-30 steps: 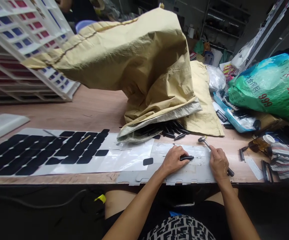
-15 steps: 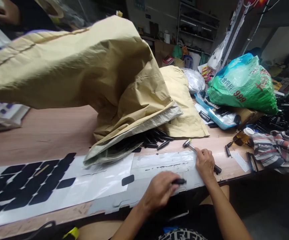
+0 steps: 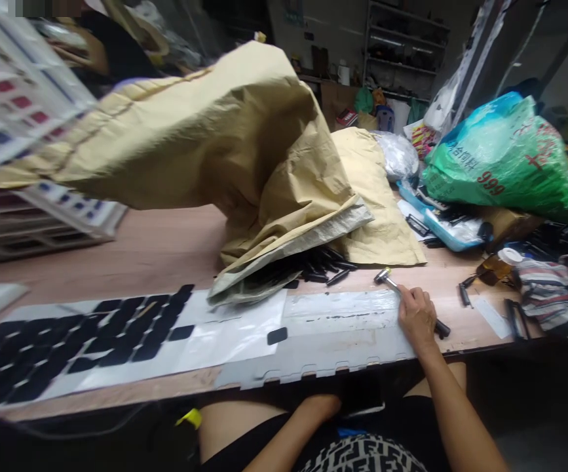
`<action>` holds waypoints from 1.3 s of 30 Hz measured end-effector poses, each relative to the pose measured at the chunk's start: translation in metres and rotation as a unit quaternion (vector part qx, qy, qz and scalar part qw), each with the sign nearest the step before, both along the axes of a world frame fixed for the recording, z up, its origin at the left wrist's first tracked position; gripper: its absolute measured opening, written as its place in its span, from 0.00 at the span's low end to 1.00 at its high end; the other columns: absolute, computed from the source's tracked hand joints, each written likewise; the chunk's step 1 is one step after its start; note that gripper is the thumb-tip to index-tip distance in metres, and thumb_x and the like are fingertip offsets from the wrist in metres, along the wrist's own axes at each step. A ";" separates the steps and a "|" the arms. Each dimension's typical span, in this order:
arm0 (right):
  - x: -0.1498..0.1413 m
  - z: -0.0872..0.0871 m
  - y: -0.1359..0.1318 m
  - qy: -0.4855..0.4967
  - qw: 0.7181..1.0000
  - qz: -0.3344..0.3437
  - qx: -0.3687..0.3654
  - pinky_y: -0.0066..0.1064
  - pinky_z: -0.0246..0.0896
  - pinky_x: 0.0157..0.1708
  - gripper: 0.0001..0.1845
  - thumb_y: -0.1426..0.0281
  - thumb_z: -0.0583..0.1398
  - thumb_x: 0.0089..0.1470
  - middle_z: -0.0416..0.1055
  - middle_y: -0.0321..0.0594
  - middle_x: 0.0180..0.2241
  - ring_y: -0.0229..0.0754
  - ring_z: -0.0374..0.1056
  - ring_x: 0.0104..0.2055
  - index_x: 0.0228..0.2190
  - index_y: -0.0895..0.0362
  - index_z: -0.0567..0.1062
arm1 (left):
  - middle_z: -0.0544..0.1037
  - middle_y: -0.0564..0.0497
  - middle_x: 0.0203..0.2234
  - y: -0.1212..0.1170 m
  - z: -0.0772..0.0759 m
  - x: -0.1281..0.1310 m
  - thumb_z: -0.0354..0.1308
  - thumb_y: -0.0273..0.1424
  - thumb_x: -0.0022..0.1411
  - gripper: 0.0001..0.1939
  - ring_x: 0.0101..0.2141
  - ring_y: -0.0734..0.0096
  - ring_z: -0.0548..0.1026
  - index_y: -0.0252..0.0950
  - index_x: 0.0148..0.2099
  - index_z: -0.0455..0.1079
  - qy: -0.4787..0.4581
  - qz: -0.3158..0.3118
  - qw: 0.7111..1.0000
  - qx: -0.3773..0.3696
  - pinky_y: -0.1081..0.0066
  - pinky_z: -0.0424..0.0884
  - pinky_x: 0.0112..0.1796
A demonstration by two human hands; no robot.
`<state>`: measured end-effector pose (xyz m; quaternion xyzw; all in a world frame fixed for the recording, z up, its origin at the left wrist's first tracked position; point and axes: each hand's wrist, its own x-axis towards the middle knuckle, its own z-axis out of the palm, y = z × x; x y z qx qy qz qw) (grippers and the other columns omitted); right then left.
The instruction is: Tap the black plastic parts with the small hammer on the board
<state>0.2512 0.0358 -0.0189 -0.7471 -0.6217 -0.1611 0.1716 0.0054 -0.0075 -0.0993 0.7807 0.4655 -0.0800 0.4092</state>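
My right hand (image 3: 416, 318) rests on the table's front right, fingers closed round the handle of a small hammer (image 3: 384, 276). The hammer's metal head points away from me and its black handle end sticks out behind my hand. My left hand (image 3: 321, 404) is down below the table edge, above my lap. Its fingers are hidden, and I cannot see the black piece it held. Beside my right hand lies a clear plastic sheet (image 3: 342, 306) on a grey notched strip (image 3: 313, 360). A lone black pad (image 3: 277, 335) lies to the left of that sheet.
A big tan sack (image 3: 225, 144) lies across the table, several black parts (image 3: 320, 269) spilling from its mouth. At the left, a white sheet (image 3: 234, 328) carries rows of black pads, with white racks (image 3: 23, 151) behind. At the right are a green bag (image 3: 504, 157), a blue tray (image 3: 441, 229) and a striped cloth (image 3: 553, 295).
My left hand has pulled back from the plastic sheet with the small black piece and dropped below the table edge. My right hand stays on the hammer. The view has swung.
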 end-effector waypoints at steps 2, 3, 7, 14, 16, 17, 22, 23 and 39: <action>0.002 -0.002 0.001 -0.008 1.000 0.005 0.007 0.33 0.48 0.36 0.20 0.74 0.56 0.60 0.70 0.41 0.36 0.43 0.59 0.38 0.52 0.51 0.76 | 0.78 0.43 0.53 -0.003 0.019 -0.002 0.53 0.33 0.61 0.24 0.54 0.52 0.75 0.40 0.59 0.72 0.029 -0.049 0.998 -0.033 0.59 0.70 0.51; 0.002 -0.003 0.002 -0.010 1.000 0.007 0.010 0.33 0.48 0.36 0.20 0.74 0.56 0.61 0.70 0.41 0.36 0.43 0.59 0.38 0.52 0.51 0.76 | 0.78 0.42 0.52 -0.002 0.032 -0.003 0.56 0.35 0.61 0.24 0.53 0.50 0.75 0.40 0.59 0.72 0.017 -0.086 0.995 -0.048 0.59 0.70 0.50; 0.003 -0.006 0.006 -0.011 1.000 0.007 0.017 0.33 0.47 0.35 0.19 0.73 0.56 0.61 0.70 0.40 0.37 0.43 0.58 0.38 0.52 0.50 0.76 | 0.82 0.49 0.37 0.022 0.095 -0.012 0.62 0.47 0.58 0.23 0.36 0.61 0.79 0.43 0.53 0.76 -0.145 -0.181 0.966 -0.111 0.69 0.71 0.38; 0.003 -0.007 0.005 -0.011 1.000 0.004 0.022 0.33 0.47 0.36 0.19 0.73 0.57 0.60 0.69 0.39 0.36 0.43 0.58 0.38 0.51 0.50 0.76 | 0.78 0.47 0.40 0.134 0.121 0.005 0.58 0.40 0.65 0.14 0.42 0.62 0.74 0.40 0.48 0.77 -0.096 0.149 0.946 0.273 0.68 0.67 0.40; 0.004 -0.007 0.005 -0.008 1.000 0.006 0.023 0.33 0.47 0.36 0.19 0.73 0.57 0.60 0.69 0.40 0.36 0.43 0.58 0.38 0.51 0.50 0.76 | 0.76 0.46 0.42 0.157 0.108 0.016 0.60 0.37 0.63 0.13 0.46 0.58 0.73 0.40 0.48 0.77 -0.043 0.176 0.925 0.333 0.66 0.67 0.41; 0.004 -0.008 0.005 -0.006 1.000 0.007 0.023 0.33 0.47 0.36 0.19 0.73 0.57 0.60 0.68 0.40 0.36 0.43 0.58 0.38 0.51 0.50 0.76 | 0.75 0.46 0.43 0.164 0.102 0.019 0.61 0.36 0.63 0.12 0.47 0.58 0.72 0.40 0.48 0.77 -0.025 0.175 0.923 0.341 0.66 0.67 0.41; 0.003 -0.007 0.004 0.007 1.000 0.006 0.017 0.33 0.47 0.36 0.19 0.74 0.56 0.60 0.68 0.40 0.36 0.43 0.58 0.38 0.51 0.50 0.76 | 0.73 0.47 0.41 0.157 0.094 0.017 0.61 0.32 0.62 0.07 0.46 0.60 0.71 0.39 0.42 0.76 -0.056 0.171 0.926 0.331 0.65 0.67 0.42; 0.002 -0.006 0.004 0.009 1.000 0.004 0.016 0.33 0.47 0.36 0.19 0.74 0.56 0.60 0.69 0.40 0.36 0.43 0.58 0.38 0.51 0.50 0.76 | 0.73 0.48 0.40 0.149 0.094 0.013 0.62 0.32 0.60 0.06 0.45 0.61 0.71 0.40 0.41 0.75 -0.086 0.166 0.929 0.320 0.66 0.67 0.42; -0.011 0.025 -0.035 0.281 0.955 0.094 0.006 0.35 0.67 0.44 0.20 0.67 0.52 0.65 0.75 0.43 0.48 0.43 0.71 0.46 0.56 0.53 0.73 | 0.77 0.53 0.34 0.105 0.067 0.009 0.68 0.34 0.55 0.09 0.39 0.65 0.70 0.40 0.40 0.77 -0.235 0.129 0.938 0.220 0.66 0.64 0.41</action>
